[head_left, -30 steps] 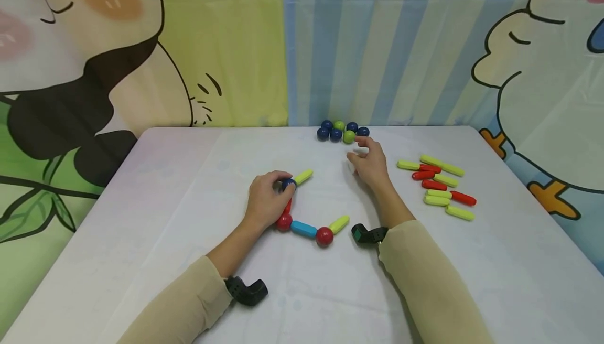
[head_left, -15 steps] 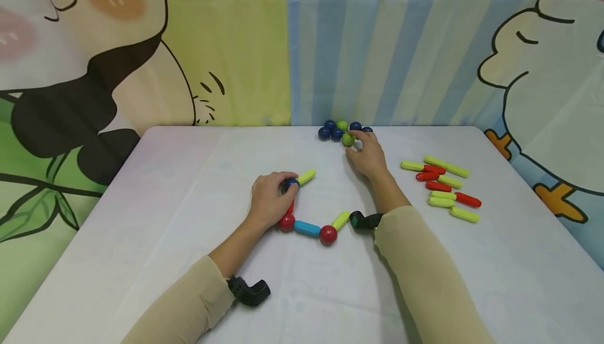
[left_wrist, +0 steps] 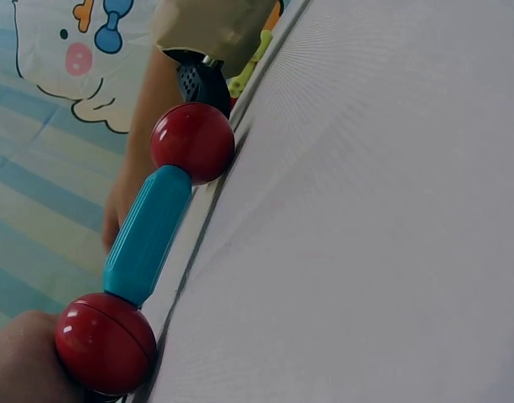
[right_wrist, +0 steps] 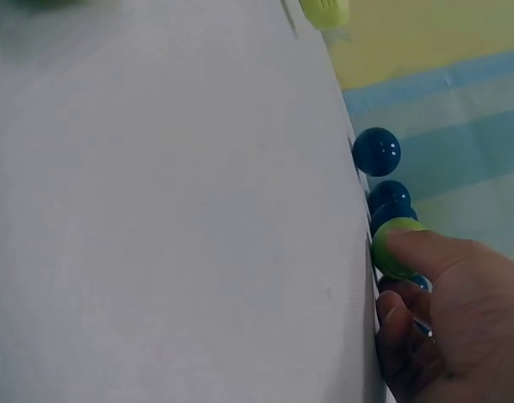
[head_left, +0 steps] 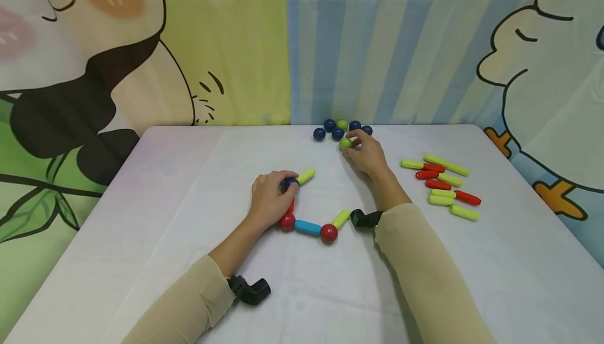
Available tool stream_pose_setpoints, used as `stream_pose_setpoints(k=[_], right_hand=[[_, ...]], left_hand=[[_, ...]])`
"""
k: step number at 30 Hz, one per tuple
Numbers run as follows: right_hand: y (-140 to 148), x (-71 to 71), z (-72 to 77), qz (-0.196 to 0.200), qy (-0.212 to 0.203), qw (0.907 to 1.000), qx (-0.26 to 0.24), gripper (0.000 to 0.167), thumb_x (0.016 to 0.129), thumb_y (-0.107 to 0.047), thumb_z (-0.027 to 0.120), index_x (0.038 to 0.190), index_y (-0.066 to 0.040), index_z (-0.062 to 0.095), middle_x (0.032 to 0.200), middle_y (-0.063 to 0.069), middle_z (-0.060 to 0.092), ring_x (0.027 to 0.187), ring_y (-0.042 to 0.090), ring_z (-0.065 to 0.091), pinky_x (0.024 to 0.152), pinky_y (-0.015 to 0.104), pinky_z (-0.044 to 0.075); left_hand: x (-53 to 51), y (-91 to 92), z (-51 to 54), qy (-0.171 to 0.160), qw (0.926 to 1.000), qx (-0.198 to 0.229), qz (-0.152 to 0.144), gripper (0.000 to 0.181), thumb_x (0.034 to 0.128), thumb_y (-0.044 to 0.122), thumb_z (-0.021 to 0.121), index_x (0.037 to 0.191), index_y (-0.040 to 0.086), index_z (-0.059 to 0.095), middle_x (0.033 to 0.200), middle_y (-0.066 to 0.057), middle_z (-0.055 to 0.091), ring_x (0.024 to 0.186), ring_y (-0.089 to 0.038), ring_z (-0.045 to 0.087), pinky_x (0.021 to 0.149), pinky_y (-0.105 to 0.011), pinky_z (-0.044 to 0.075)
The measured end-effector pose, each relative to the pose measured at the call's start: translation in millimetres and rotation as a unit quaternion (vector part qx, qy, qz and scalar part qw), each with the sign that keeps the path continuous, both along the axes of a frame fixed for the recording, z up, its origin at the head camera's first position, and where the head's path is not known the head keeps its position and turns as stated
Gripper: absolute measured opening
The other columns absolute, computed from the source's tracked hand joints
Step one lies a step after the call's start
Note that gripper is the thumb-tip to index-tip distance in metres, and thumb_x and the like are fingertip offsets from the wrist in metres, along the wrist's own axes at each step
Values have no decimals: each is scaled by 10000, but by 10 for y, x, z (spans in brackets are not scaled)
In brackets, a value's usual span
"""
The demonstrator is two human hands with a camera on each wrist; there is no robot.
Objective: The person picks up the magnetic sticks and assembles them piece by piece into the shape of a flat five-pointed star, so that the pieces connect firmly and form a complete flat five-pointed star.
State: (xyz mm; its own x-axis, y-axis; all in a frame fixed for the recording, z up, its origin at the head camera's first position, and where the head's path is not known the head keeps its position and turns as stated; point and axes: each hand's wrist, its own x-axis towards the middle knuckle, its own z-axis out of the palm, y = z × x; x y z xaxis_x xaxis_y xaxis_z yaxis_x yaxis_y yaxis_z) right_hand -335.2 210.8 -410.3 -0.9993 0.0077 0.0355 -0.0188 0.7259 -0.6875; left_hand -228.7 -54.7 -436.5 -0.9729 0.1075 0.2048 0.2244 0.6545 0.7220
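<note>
In the head view my left hand [head_left: 272, 197] grips a dark blue ball [head_left: 291, 183], partly hidden by the fingers. A yellow-green rod [head_left: 306, 176] sticks out from that ball. A red rod [head_left: 290, 207] runs from it to a red ball [head_left: 287, 222], then a blue rod [head_left: 308, 227] leads to a second red ball [head_left: 329, 234] with another yellow-green rod [head_left: 341, 219]. At the back of the table, my right hand [head_left: 368, 153] pinches a green ball [head_left: 345, 144]. The right wrist view has the thumb [right_wrist: 433, 249] against this green ball [right_wrist: 393, 249].
Several dark blue balls [head_left: 319, 134] and another green ball [head_left: 342, 125] sit along the table's back edge. Loose red rods [head_left: 467, 198] and yellow-green rods [head_left: 464, 213] lie to the right on the white table [head_left: 189, 202]. A patterned curtain [head_left: 340, 45] hangs behind.
My right hand has reached left to the green ball, which has come slightly nearer, out of the cluster. A dark blue ball beside it has shifted left. My left hand keeps its hold.
</note>
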Motion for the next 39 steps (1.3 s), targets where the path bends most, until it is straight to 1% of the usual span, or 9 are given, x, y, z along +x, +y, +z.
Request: stream_pose_setpoints(k=[2, 5, 8, 11, 16, 23, 29, 33, 39], right_hand=[[9, 15, 8, -36, -87, 9997, -237, 438, 998, -245, 669, 1413, -168, 552, 1351, 166, 614, 1242, 367, 553, 1065, 527, 451], [37, 42, 18, -90, -236, 9970, -725, 460, 1008, -261, 662, 1445, -179, 543, 1359, 162, 592, 1104, 306, 609, 895, 401, 541], [69, 68, 21, -11, -360, 9928, -1139, 467, 1022, -260, 648, 1469, -185, 535, 1366, 158, 581, 877, 209, 629, 668, 254, 516], [78, 121, 28, 211, -467, 9892, -1377, 443, 1028, -247, 637, 1458, -186, 553, 1354, 161, 588, 768, 165, 626, 625, 225, 513], [59, 233, 37, 759, -712, 9837, -1466, 412, 1034, -238, 628, 1438, -167, 585, 1264, 187, 621, 740, 165, 623, 638, 237, 521], [23, 380, 85, 1371, -772, 9832, -927, 394, 1019, -267, 658, 1401, -176, 629, 1227, 157, 645, 806, 239, 616, 684, 281, 505], [-34, 415, 96, 1521, -657, 9814, -969, 403, 996, -254, 690, 1387, -166, 647, 1277, 171, 645, 884, 257, 641, 697, 281, 511], [-71, 429, 90, 1591, -674, 9801, -981, 402, 982, -221, 704, 1377, -164, 657, 1281, 172, 644, 860, 255, 644, 670, 279, 506], [-120, 469, 107, 1817, -545, 9793, -710, 409, 961, -178, 720, 1366, -156, 665, 1266, 160, 662, 907, 269, 664, 714, 305, 540]], left_hand=[[-1, -1, -2, 5, 10000, 0, 25, 336, 979, 271, 605, 1278, 161, 710, 1271, -92, 703, 1227, -298, 541, 1160, -528, 295], [-4, -3, -2, 35, 10000, 13, 46, 335, 979, 269, 604, 1277, 160, 712, 1271, -91, 705, 1230, -297, 542, 1163, -528, 292], [-6, -6, -2, 81, 9999, 52, 56, 329, 983, 264, 596, 1270, 157, 715, 1263, -91, 711, 1221, -296, 546, 1168, -523, 286], [-6, -13, -7, 116, 9999, 89, 80, 322, 987, 255, 585, 1261, 153, 719, 1253, -91, 715, 1205, -297, 550, 1168, -514, 287], [16, -25, -10, 154, 9997, 158, 132, 313, 985, 237, 588, 1252, 141, 720, 1246, -98, 719, 1180, -300, 557, 1150, -511, 304], [46, -16, -5, 144, 9996, 224, 128, 310, 986, 237, 598, 1252, 138, 722, 1236, -99, 720, 1180, -303, 555, 1154, -521, 296], [44, -32, 1, 171, 9996, 209, 124, 303, 990, 235, 585, 1242, 150, 729, 1222, -92, 724, 1171, -297, 552, 1149, -517, 298], [33, -39, -8, 185, 9996, 199, 97, 298, 984, 228, 594, 1234, 154, 738, 1212, -91, 729, 1156, -295, 556, 1132, -515, 312], [16, -13, -7, 132, 9998, 155, 4, 301, 980, 248, 603, 1238, 174, 739, 1219, -75, 727, 1174, -281, 557, 1143, -507, 306]])
